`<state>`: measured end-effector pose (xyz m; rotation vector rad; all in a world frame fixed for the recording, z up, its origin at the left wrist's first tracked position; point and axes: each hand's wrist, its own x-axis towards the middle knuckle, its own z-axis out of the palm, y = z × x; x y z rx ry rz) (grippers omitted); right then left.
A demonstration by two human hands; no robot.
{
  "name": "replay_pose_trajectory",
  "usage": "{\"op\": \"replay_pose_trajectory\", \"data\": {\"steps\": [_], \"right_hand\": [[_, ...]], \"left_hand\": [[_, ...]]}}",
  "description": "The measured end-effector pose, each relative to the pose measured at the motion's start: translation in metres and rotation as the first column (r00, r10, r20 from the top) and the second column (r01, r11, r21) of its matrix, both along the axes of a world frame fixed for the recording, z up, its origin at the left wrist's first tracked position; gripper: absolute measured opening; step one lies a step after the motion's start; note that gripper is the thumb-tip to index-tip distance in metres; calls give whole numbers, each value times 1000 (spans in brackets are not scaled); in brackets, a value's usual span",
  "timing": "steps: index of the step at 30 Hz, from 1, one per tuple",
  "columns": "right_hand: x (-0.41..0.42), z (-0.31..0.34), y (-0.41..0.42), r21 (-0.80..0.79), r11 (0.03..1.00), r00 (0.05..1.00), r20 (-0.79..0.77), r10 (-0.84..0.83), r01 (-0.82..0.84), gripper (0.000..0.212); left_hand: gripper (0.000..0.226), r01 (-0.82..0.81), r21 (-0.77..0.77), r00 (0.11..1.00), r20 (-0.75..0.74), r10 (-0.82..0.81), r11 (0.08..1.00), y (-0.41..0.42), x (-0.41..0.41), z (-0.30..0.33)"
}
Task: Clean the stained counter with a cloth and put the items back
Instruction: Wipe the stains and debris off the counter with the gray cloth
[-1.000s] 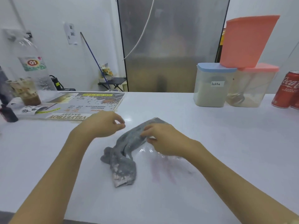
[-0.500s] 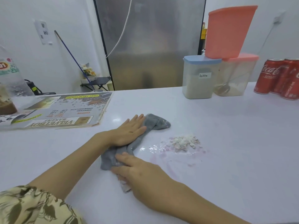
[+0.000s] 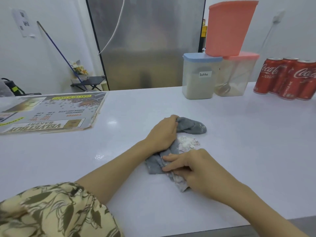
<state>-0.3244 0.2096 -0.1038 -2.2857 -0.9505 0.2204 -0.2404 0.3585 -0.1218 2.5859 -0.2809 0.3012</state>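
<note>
A grey cloth (image 3: 189, 126) lies curved on the white counter (image 3: 239, 134), wrapped around a small heap of white and pinkish powder (image 3: 187, 142). My left hand (image 3: 162, 132) grips the far part of the cloth with curled fingers. My right hand (image 3: 193, 166) holds the near end, fingers bent over its stained, powder-flecked edge. The powder sits between my two hands, close against the cloth.
A menu board (image 3: 49, 112) lies at the left. At the back right stand a blue-lidded container labelled latte (image 3: 199, 79), a pink-lidded container (image 3: 236, 77) with a spoon inside, a pink bin (image 3: 229, 28) on top, and several red cola cans (image 3: 287, 79).
The cloth has been drawn rightward and curled around the powder heap. My left hand went from flat on the cloth to gripping it; my right hand shifted right along the near end.
</note>
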Motion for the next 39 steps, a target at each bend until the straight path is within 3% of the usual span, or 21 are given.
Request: {"op": "replay_pose_trajectory", "data": {"steps": [4,7,9,12,14,17,20,23,25,30,33,35,39], "right_hand": [[-8,17,21,52,997,998,37,59,-61,45],[-11,29,44,122,984,991,32,130,-133,49],[-9,29,65,87,972,976,33,215,-217,50],[-5,19,88,4,940,940,7,340,-340,46],[-1,17,90,8,934,933,-18,358,-358,49],[18,26,73,10,970,970,-37,242,-242,65],[46,32,50,25,997,997,20,77,-78,67],[54,30,42,84,996,1000,0,3,-3,53],[50,27,43,75,997,1000,23,11,-13,42],[45,27,50,-159,981,990,69,125,-113,33],[39,30,59,-181,954,965,63,255,-241,23],[38,24,70,-203,922,925,126,359,-330,18],[43,5,101,-308,907,896,250,367,-286,31]], "left_hand": [[31,-109,-115,976,178,128,987,24,-20,23],[31,-257,-61,929,259,264,965,58,-33,39],[33,-394,-16,872,308,380,919,85,-43,40],[44,-566,5,798,256,546,825,118,-59,24],[50,-560,31,823,134,552,828,129,-60,4],[43,-527,-12,850,-7,527,850,132,-46,-12],[44,-534,102,845,12,535,839,117,-14,-16],[44,-467,154,882,15,471,871,89,21,-15],[41,-370,161,928,14,373,915,67,38,-16],[34,-161,49,987,13,161,986,49,29,-13],[16,-229,51,972,62,226,972,76,12,-7],[20,-327,48,943,76,323,944,103,6,-6],[17,-484,12,874,51,483,875,151,23,-10]]}}
